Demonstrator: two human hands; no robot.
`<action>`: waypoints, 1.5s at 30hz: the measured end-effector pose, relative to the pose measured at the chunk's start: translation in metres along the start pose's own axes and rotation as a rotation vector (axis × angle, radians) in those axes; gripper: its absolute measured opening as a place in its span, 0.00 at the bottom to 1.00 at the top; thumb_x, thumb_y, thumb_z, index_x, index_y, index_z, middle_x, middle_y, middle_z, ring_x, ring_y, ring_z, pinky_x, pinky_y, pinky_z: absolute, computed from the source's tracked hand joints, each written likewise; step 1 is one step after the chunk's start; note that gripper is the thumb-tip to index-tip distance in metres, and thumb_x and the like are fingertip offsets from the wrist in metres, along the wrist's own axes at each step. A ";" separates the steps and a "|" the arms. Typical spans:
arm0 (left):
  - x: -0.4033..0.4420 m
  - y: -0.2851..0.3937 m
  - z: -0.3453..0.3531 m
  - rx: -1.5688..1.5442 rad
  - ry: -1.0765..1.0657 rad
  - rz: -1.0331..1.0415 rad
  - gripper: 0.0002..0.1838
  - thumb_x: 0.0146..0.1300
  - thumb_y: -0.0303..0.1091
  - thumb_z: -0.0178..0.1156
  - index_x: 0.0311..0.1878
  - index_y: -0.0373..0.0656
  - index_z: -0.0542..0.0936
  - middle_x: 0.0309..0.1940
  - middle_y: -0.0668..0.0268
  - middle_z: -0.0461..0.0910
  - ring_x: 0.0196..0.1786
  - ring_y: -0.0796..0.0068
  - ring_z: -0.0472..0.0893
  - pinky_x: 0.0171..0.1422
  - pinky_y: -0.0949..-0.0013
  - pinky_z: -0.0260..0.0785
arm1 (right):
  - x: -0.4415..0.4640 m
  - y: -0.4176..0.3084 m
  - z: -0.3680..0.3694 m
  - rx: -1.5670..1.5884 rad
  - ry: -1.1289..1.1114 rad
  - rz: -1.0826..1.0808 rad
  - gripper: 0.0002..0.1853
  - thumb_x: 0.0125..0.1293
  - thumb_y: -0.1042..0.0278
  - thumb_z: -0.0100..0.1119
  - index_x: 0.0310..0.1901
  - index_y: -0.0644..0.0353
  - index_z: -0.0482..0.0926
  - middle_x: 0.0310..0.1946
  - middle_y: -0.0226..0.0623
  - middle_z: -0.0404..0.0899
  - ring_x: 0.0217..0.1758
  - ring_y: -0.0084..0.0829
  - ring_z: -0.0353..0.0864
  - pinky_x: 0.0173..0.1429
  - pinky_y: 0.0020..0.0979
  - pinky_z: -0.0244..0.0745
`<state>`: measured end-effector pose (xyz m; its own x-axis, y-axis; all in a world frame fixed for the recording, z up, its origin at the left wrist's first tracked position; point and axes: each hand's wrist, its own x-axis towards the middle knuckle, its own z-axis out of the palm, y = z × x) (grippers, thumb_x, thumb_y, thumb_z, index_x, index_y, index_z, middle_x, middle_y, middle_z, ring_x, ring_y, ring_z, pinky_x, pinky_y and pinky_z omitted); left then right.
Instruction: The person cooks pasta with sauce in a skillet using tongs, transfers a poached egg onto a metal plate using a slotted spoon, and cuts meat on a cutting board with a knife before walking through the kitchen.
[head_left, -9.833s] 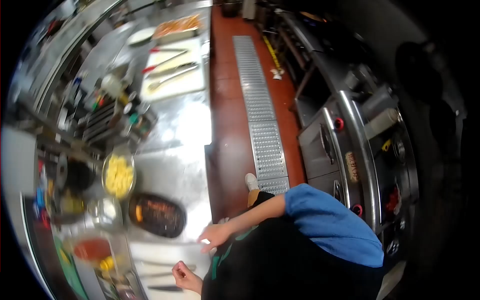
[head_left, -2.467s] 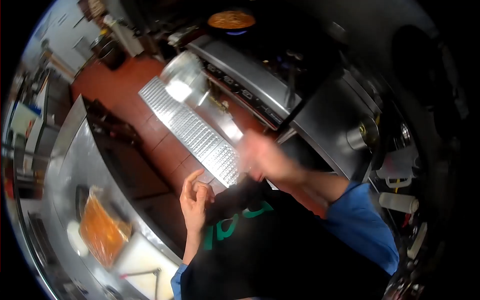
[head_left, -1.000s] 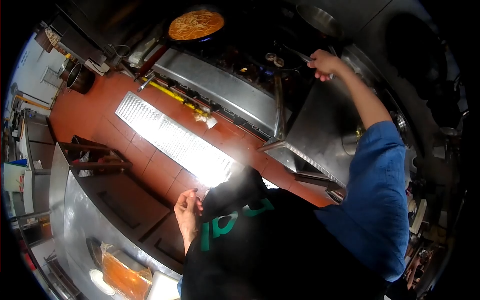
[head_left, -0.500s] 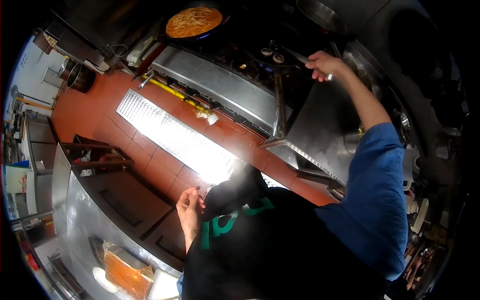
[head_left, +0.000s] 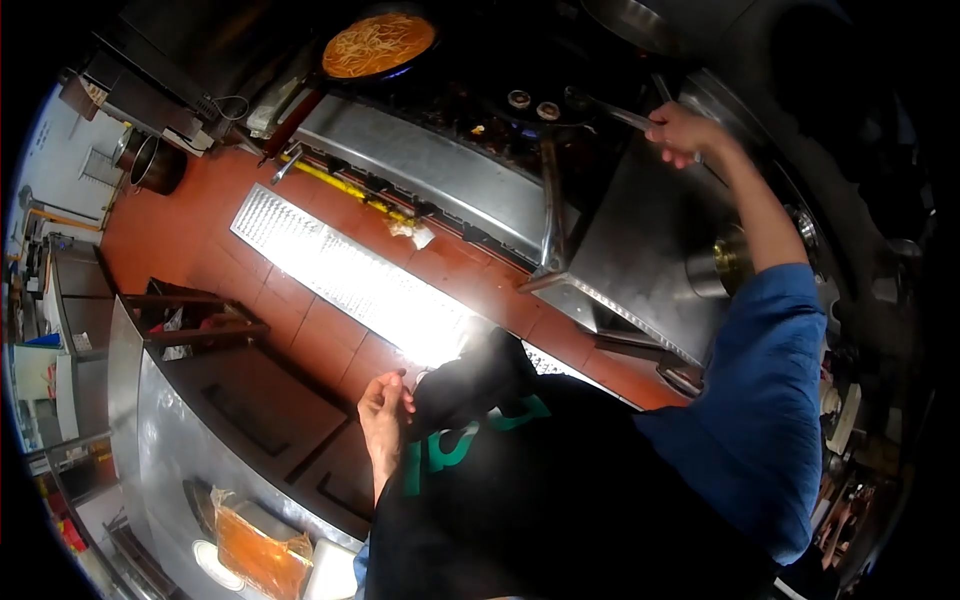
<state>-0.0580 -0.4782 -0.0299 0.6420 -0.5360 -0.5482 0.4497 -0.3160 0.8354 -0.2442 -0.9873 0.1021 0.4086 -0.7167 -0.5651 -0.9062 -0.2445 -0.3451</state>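
My right hand is closed round metal tongs at the upper right, over the edge of the stove. The tips of the tongs reach left towards a dark pan that holds two small round pieces. Close to my apron, my left hand hangs with its fingers curled and the thumb near the forefinger; whether anything small lies between them cannot be made out. Farther left on the stove, a pan of noodles in orange sauce stands over a blue flame.
A steel counter at the lower left bears a wrapped tray of orange food and a white plate. A metal pot stands on the right worktop. A bright grate crosses the red floor.
Since half a second ago my right hand has moved slightly right with the tongs. The tong tips are farther from the small round pieces. My left hand has hardly moved.
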 end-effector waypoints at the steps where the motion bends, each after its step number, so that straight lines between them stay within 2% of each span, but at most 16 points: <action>1: 0.000 0.002 0.000 0.005 -0.009 -0.004 0.13 0.64 0.40 0.55 0.40 0.38 0.77 0.20 0.71 0.74 0.21 0.84 0.70 0.23 0.81 0.57 | -0.006 -0.005 -0.001 0.005 -0.008 -0.001 0.10 0.64 0.66 0.51 0.40 0.65 0.71 0.17 0.37 0.74 0.11 0.24 0.71 0.14 0.26 0.65; 11: -0.010 -0.006 -0.009 -0.039 -0.018 -0.007 0.11 0.63 0.38 0.56 0.39 0.39 0.77 0.20 0.71 0.74 0.21 0.84 0.70 0.23 0.80 0.58 | -0.017 -0.018 0.006 0.098 -0.015 -0.004 0.12 0.65 0.65 0.50 0.45 0.65 0.70 0.18 0.39 0.76 0.11 0.25 0.71 0.14 0.27 0.64; 15: -0.010 -0.026 -0.015 -0.058 0.061 -0.094 0.10 0.63 0.38 0.55 0.41 0.41 0.77 0.20 0.72 0.73 0.22 0.83 0.71 0.23 0.80 0.60 | 0.022 0.027 0.009 0.289 -0.276 -0.169 0.17 0.65 0.59 0.46 0.23 0.60 0.69 0.10 0.36 0.71 0.08 0.28 0.70 0.12 0.30 0.65; 16: -0.011 -0.025 -0.015 -0.082 0.103 -0.155 0.10 0.63 0.37 0.55 0.41 0.41 0.78 0.21 0.71 0.74 0.22 0.83 0.71 0.24 0.80 0.62 | 0.029 0.034 0.001 0.229 -0.448 -0.340 0.13 0.65 0.62 0.45 0.26 0.60 0.71 0.14 0.37 0.73 0.12 0.28 0.72 0.15 0.30 0.67; 17: -0.017 -0.029 -0.016 -0.080 0.128 -0.143 0.12 0.63 0.37 0.54 0.43 0.39 0.76 0.20 0.72 0.73 0.22 0.84 0.71 0.23 0.81 0.61 | 0.036 0.059 0.009 0.165 -0.157 -0.353 0.11 0.65 0.63 0.46 0.35 0.61 0.74 0.19 0.35 0.76 0.17 0.26 0.75 0.17 0.27 0.69; 20: -0.037 -0.062 -0.026 -0.178 0.218 -0.049 0.13 0.63 0.40 0.55 0.43 0.40 0.76 0.21 0.71 0.73 0.22 0.85 0.70 0.23 0.80 0.61 | -0.085 -0.028 0.026 0.190 -0.065 -0.408 0.23 0.65 0.61 0.50 0.59 0.59 0.66 0.21 0.33 0.74 0.11 0.20 0.69 0.13 0.19 0.61; 22: -0.054 -0.082 -0.030 -0.309 0.319 -0.002 0.13 0.63 0.41 0.55 0.39 0.39 0.78 0.20 0.72 0.73 0.21 0.84 0.70 0.26 0.78 0.62 | -0.137 -0.078 0.088 0.139 0.001 -0.486 0.24 0.64 0.60 0.52 0.60 0.59 0.65 0.20 0.32 0.73 0.10 0.17 0.66 0.11 0.18 0.58; 26: -0.100 -0.126 -0.043 -0.217 0.239 0.043 0.12 0.61 0.40 0.58 0.33 0.40 0.78 0.20 0.68 0.77 0.20 0.81 0.74 0.26 0.75 0.66 | -0.217 -0.173 0.272 0.135 -0.588 -0.659 0.26 0.58 0.67 0.55 0.59 0.61 0.66 0.35 0.35 0.77 0.30 0.21 0.76 0.24 0.19 0.70; 28: -0.148 -0.156 -0.050 -0.103 0.334 0.090 0.12 0.59 0.40 0.59 0.31 0.39 0.78 0.21 0.66 0.79 0.20 0.78 0.76 0.27 0.73 0.68 | -0.272 -0.206 0.371 -0.146 -0.793 -1.090 0.27 0.58 0.69 0.59 0.60 0.64 0.64 0.24 0.33 0.75 0.22 0.19 0.72 0.25 0.22 0.68; 29: -0.177 -0.175 -0.057 -0.017 0.429 0.132 0.12 0.58 0.40 0.60 0.31 0.40 0.79 0.23 0.66 0.80 0.22 0.77 0.77 0.28 0.71 0.69 | -0.286 -0.212 0.414 -0.310 -0.784 -1.523 0.27 0.57 0.69 0.60 0.58 0.65 0.65 0.27 0.39 0.78 0.27 0.22 0.76 0.31 0.26 0.72; 31: -0.217 -0.242 -0.059 -0.087 0.695 0.210 0.11 0.55 0.39 0.60 0.34 0.41 0.80 0.27 0.62 0.81 0.28 0.70 0.81 0.33 0.67 0.71 | -0.353 -0.219 0.483 -0.471 -1.063 -1.566 0.27 0.57 0.65 0.61 0.58 0.60 0.66 0.37 0.49 0.79 0.40 0.44 0.80 0.45 0.36 0.72; 32: -0.253 -0.256 -0.065 0.001 0.785 0.199 0.14 0.58 0.37 0.58 0.45 0.41 0.78 0.30 0.62 0.81 0.30 0.70 0.78 0.37 0.67 0.69 | -0.378 -0.216 0.516 -0.580 -1.135 -1.580 0.26 0.58 0.63 0.60 0.57 0.58 0.66 0.38 0.51 0.78 0.43 0.51 0.77 0.45 0.39 0.72; 33: -0.297 -0.247 -0.075 0.132 0.770 -0.053 0.12 0.58 0.35 0.57 0.42 0.39 0.79 0.28 0.63 0.80 0.30 0.74 0.78 0.36 0.70 0.69 | -0.402 -0.211 0.547 -0.585 -1.187 -1.664 0.26 0.58 0.62 0.59 0.57 0.59 0.66 0.38 0.52 0.78 0.42 0.51 0.77 0.45 0.40 0.72; 34: -0.321 -0.283 -0.067 -0.277 0.966 -0.036 0.10 0.59 0.34 0.56 0.39 0.39 0.79 0.25 0.65 0.79 0.29 0.78 0.77 0.35 0.72 0.68 | -0.421 -0.205 0.577 -0.540 -1.275 -1.728 0.26 0.59 0.60 0.57 0.56 0.60 0.63 0.28 0.53 0.77 0.37 0.55 0.76 0.40 0.46 0.70; 38: -0.392 -0.330 -0.042 -0.752 1.428 -0.133 0.11 0.62 0.35 0.56 0.34 0.35 0.78 0.22 0.66 0.76 0.25 0.80 0.73 0.31 0.77 0.65 | -0.487 -0.178 0.679 -0.645 -1.247 -1.734 0.26 0.58 0.60 0.58 0.56 0.61 0.66 0.34 0.55 0.77 0.39 0.51 0.77 0.43 0.43 0.71; 45: -0.398 -0.345 -0.030 -0.971 1.476 0.017 0.10 0.62 0.33 0.54 0.36 0.36 0.78 0.23 0.65 0.76 0.25 0.79 0.73 0.32 0.78 0.65 | -0.526 -0.166 0.741 -0.514 -0.901 -1.919 0.26 0.54 0.57 0.61 0.49 0.65 0.66 0.37 0.52 0.74 0.40 0.51 0.75 0.41 0.44 0.72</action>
<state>-0.4507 -0.1325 -0.1009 0.3772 0.7276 -0.5730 0.2576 0.5119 0.8195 -0.2283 -0.0860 -0.0984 0.3884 0.9211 -0.0272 0.6746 -0.3043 -0.6726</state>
